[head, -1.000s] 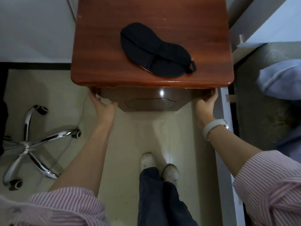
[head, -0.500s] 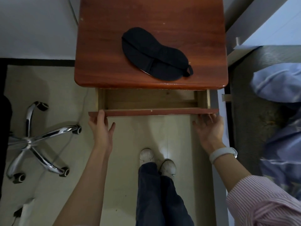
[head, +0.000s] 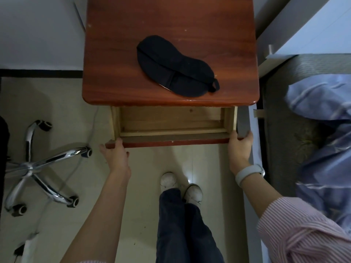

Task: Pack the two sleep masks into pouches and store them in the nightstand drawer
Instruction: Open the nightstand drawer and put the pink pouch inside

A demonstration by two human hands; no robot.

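Drawer (head: 171, 128), half out between my grips: left hand (head: 115, 156) and right hand (head: 239, 149) each curl around a front corner. I'd pull evenly; sleep mask (head: 176, 66) lies beyond, atop the nightstand (head: 114, 54).

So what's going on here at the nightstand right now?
A person stands at the reddish-brown wooden nightstand, gripping the front panel of its pale wooden drawer with the left hand and right hand, one at each end. The drawer is partly open, and the part in view looks empty. A black fabric sleep mask lies on top, unpacked. No pouches are visible.
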